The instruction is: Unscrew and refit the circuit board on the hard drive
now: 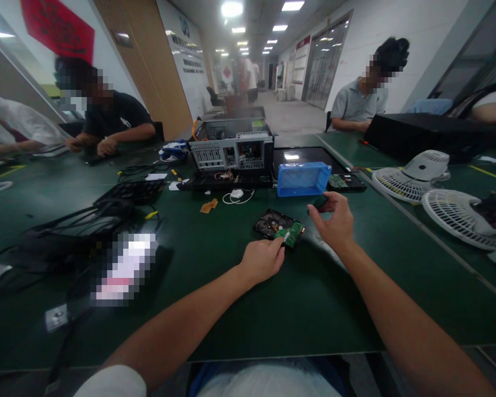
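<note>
the hard drive [267, 223] lies flat or nearly so on the table, just beyond the left hand [263, 260] and to the left of the right hand [335, 220]; its long axis runs aslant, from far left to near right, with the green circuit board [294, 231] at the end towards the right hand; the left hand is the nearer, its fingers drawn narrow and closed on the drive's near edge, by the board; the right hand hangs apart from the drive, thumb and forefinger curled towards each other, a dark shape between them; whether that is a held piece or only shadow, i cannot tell.

the surface is a green table [231, 325], smooth and a little glossy; the blue bin [303, 184] stands on its side just past the right hand, a second circuit board [343, 181] beside it; the opened computer case [231, 154] sits further off, and white fan parts [409, 179] lie to the right; across the table a person in a dark top [122, 118] and a person in a grey shirt [355, 102] bend over work; behind them a lit corridor runs back.
</note>
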Demonstrator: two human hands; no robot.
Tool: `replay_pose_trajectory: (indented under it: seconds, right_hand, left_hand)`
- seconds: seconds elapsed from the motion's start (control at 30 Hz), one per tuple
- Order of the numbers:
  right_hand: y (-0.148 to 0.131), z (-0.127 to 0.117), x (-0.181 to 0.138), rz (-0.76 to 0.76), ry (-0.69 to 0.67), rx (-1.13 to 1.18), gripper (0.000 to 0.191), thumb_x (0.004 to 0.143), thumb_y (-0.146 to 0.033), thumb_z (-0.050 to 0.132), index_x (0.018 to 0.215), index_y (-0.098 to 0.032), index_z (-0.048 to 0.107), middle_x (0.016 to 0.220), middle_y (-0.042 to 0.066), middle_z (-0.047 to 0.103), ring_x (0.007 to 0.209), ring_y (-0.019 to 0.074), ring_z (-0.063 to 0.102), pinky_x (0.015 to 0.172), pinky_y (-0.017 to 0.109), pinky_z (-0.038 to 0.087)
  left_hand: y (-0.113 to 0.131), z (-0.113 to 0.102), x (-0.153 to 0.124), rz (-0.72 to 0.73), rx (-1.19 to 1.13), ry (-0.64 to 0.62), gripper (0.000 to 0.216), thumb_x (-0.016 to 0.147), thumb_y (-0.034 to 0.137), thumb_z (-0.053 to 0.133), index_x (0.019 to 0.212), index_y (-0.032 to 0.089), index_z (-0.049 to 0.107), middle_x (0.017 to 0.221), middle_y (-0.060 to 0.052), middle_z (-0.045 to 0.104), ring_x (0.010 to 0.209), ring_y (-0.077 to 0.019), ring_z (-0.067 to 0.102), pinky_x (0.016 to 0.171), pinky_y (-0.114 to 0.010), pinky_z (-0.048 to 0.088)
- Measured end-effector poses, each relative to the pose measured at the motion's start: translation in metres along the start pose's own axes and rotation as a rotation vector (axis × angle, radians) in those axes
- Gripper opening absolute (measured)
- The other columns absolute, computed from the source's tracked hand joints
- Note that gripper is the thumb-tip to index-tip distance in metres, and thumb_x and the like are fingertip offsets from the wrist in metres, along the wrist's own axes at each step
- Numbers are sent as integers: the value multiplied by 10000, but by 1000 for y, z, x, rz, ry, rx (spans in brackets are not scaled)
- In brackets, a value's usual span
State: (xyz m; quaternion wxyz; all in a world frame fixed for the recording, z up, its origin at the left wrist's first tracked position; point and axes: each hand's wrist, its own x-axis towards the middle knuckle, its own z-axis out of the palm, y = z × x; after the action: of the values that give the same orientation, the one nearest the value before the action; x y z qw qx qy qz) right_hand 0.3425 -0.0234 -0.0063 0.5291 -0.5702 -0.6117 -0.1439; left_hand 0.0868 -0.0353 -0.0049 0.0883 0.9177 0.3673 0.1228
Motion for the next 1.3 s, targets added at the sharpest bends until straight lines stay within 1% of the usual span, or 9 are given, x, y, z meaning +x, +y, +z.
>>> replay_pose_trajectory:
  seconds: [0.3, 0.47, 0.53, 0.7, 0.8, 0.87, 0.97, 1.1, 1.3]
  right_hand:
    - [-8, -3, 2, -48, -8, -1, 439, 954, -387, 649, 1340, -234, 510, 956, 46, 612, 772, 222, 636, 777, 445, 596]
    - [-7, -1, 0, 16, 54, 0, 469, 907, -450, 730, 1259, -241, 499, 910, 5, 582, 695, 195, 620, 727, 417, 590]
    - [-6, -1, 0, 2, 70, 5, 476, 887, -447, 756, 1234, -241, 503, 946, 17, 578, 708, 192, 625, 718, 411, 594]
    - [-5, -2, 3, -107, 50, 25, 410, 913, -343, 703, 1255, -226, 511, 1244, 139, 560, 941, 253, 664, 699, 412, 623]
    - [-6, -3, 5, -141, 56, 2, 393, 911, -320, 698, 1241, -234, 503, 1335, 157, 565, 1113, 300, 643, 772, 449, 633]
    - [-6, -3, 5, -168, 66, -27, 396, 905, -325, 713, 1227, -231, 502, 1360, 158, 583, 1162, 310, 636, 842, 473, 622]
    - [-4, -2, 5, -174, 75, -51, 408, 911, -333, 719, 1242, -225, 505, 1324, 144, 625, 1107, 293, 668, 892, 479, 604]
    - [-1, -1, 4, -150, 96, -66, 413, 915, -346, 724, 1256, -217, 531, 1240, 131, 638, 1016, 276, 675, 842, 458, 611]
    - [-6, -5, 6, -153, 99, -103, 400, 907, -336, 710, 1252, -208, 553, 1121, 122, 585, 1042, 292, 612, 819, 454, 605]
  left_hand:
    - [-1, 0, 0, 9, -7, 0, 376, 1052, 347, 445, 1362, 188, 587, 991, -71, 747, 827, -197, 712, 695, -291, 546]
    - [-2, 1, -1, 18, -17, 4, 367, 1059, 344, 424, 1354, 189, 576, 970, -60, 751, 803, -196, 709, 697, -308, 551]
    - [-2, 1, -1, 20, -14, 3, 368, 1057, 344, 424, 1357, 189, 570, 950, -56, 751, 796, -203, 710, 697, -317, 550]
    - [-3, 2, -1, 20, -20, -5, 368, 1058, 344, 418, 1358, 189, 565, 928, -55, 749, 767, -199, 707, 669, -301, 533]
    - [-3, 3, -1, 11, 7, 2, 374, 1051, 351, 427, 1360, 193, 567, 933, -58, 751, 777, -214, 712, 673, -313, 534]
    - [-2, 4, -1, -4, 28, 1, 374, 1046, 356, 441, 1360, 199, 569, 942, -61, 752, 793, -221, 716, 693, -321, 538]
    - [-2, 3, 0, -13, 12, -22, 373, 1052, 357, 433, 1372, 209, 559, 950, -58, 751, 803, -211, 717, 713, -313, 540]
    - [-1, 1, 0, -28, 1, -39, 375, 1057, 356, 430, 1373, 204, 562, 980, -73, 752, 815, -209, 719, 708, -306, 539]
    - [-2, 1, 0, -7, -35, -33, 368, 1062, 344, 423, 1383, 209, 545, 956, -51, 748, 781, -189, 707, 680, -288, 526]
